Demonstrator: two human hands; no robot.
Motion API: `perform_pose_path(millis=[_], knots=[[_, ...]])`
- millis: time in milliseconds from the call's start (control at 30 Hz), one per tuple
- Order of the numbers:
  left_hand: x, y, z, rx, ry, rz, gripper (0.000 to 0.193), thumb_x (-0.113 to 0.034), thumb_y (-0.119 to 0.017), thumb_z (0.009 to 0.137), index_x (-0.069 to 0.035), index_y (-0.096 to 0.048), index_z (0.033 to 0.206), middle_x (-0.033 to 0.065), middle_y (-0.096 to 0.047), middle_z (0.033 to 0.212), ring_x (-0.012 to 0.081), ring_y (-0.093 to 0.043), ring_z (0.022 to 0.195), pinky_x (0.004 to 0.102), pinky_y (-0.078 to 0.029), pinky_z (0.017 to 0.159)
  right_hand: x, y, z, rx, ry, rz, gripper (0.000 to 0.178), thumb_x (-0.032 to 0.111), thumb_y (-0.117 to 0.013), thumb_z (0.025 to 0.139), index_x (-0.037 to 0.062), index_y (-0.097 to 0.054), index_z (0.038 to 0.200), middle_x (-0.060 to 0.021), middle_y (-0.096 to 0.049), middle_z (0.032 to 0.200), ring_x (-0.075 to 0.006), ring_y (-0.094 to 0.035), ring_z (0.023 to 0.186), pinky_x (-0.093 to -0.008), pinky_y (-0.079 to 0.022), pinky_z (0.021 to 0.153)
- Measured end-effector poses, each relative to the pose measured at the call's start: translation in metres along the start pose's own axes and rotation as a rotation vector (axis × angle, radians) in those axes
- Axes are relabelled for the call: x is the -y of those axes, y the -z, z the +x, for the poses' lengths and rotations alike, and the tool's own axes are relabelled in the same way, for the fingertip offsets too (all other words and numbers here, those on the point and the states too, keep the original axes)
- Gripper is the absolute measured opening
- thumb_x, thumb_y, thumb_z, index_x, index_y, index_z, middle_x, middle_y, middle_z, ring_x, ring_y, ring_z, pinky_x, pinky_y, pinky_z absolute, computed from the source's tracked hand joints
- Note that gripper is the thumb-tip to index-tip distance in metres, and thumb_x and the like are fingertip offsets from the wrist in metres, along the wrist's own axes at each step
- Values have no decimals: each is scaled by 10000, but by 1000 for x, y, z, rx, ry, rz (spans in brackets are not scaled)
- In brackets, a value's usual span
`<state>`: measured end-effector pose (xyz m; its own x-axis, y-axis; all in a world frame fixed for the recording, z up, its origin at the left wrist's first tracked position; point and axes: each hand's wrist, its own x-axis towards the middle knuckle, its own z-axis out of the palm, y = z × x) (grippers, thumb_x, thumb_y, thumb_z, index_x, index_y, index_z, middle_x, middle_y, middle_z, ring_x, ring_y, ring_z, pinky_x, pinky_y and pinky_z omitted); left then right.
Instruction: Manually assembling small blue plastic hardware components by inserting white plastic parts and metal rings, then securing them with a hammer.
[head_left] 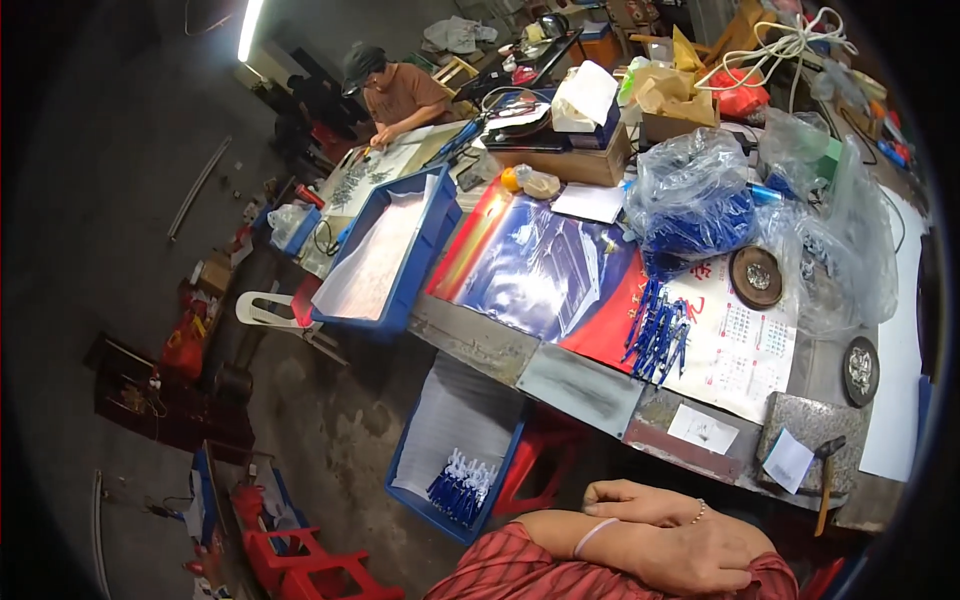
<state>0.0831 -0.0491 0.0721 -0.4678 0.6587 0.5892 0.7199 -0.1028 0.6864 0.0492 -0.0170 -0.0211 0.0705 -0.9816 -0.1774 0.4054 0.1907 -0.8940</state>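
Observation:
My forearms cross in front of me, low in the head view, over red patterned clothing (pixel 497 567). My left hand (pixel 697 562), beyond a pale bangle (pixel 594 537), rests against my right forearm with its fingers loosely bent. My right hand (pixel 640 502), with a beaded bracelet (pixel 699 511) at the wrist, lies across my left forearm, fingers slightly apart. No object shows in either hand. On the table ahead, a bundle of blue strap-like pieces (pixel 657 335) lies on a red and white calendar sheet (pixel 742 372). A hammer (pixel 826 480) rests on a grey block (pixel 788 412) at the right.
A blue tray (pixel 402 488) with blue-and-white pieces stands low, beside a red stool (pixel 540 455). Another blue tray (pixel 432 225) overhangs the table edge. Plastic bags (pixel 690 170) and round dishes (pixel 757 278) crowd the right. A person (pixel 405 95) works at the far end.

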Motion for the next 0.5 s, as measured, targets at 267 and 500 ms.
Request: perform_pose_path(millis=[267,500], knots=[[-91,83,10,-740,125,-439,281,-91,-654,808,-12,-545,1054,161,-575,1098,285,-588,888,375,-541,579,-23,15,-78,-492,36,385,110,135,-563,903,27,-544,897,-42,-582,789,-82,-519,645,-227,-446,597],[-104,72,42,-763,-582,-449,415,-140,-575,876,-136,-443,1270,47,-358,1329,212,-463,1098,371,-563,648,-38,-3,-95,-611,105,400,96,110,-574,889,25,-533,876,-53,-580,762,-93,-525,619,-224,-443,575]])
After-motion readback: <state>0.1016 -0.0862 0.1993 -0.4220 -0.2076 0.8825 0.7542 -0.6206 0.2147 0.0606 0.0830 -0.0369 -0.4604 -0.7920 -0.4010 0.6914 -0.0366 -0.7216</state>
